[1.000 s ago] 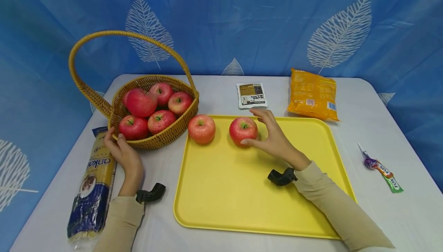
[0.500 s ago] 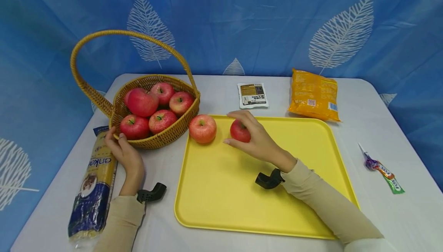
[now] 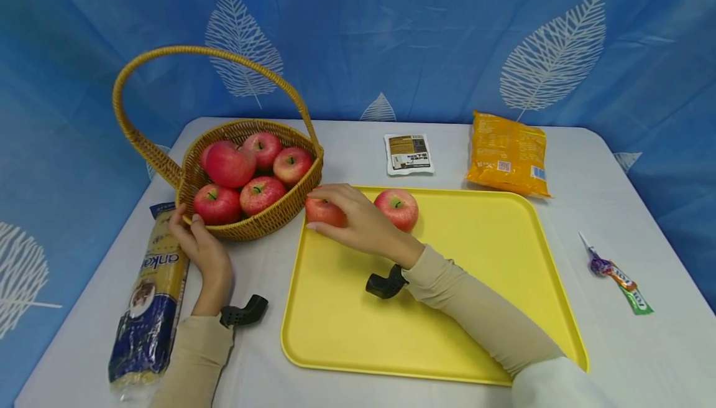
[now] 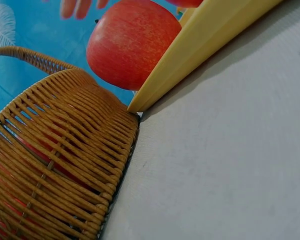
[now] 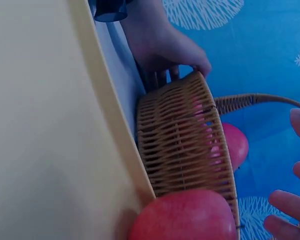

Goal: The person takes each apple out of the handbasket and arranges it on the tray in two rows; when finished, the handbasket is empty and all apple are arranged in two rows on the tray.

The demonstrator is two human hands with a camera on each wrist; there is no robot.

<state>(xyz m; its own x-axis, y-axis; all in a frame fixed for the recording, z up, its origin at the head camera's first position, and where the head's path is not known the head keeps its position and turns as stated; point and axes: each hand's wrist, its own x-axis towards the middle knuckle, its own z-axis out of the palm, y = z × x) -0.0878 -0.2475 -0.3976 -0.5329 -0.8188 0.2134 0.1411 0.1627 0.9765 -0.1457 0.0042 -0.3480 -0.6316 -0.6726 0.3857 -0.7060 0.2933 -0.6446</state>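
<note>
My left hand (image 3: 205, 254) holds the near left rim of a wicker basket (image 3: 279, 214) with a tall handle. In the right wrist view the left thumb lies over the rim, the fingers against the outer wall. Several red apples fill the basket. My right hand (image 3: 363, 224) is spread over an apple (image 3: 323, 213) at the far left corner of a yellow tray (image 3: 425, 321). The left wrist view shows right fingertips (image 4: 82, 7) a little apart from that apple. A second apple (image 3: 400, 209) sits on the tray, just behind the right hand.
A blue-and-gold pasta bag (image 3: 146, 308) lies left of the left forearm. Beyond the tray are a small white-and-brown packet (image 3: 409, 154) and an orange bag (image 3: 507, 156). A wrapped lollipop (image 3: 601, 265) lies at the right, touching other small wrapped sweets. A blue curtain hangs behind the table.
My right hand has moved left, from beside the right apple, across it, to the apple at the tray's corner. Both tray apples stay about where they were. The left hand keeps its place.
</note>
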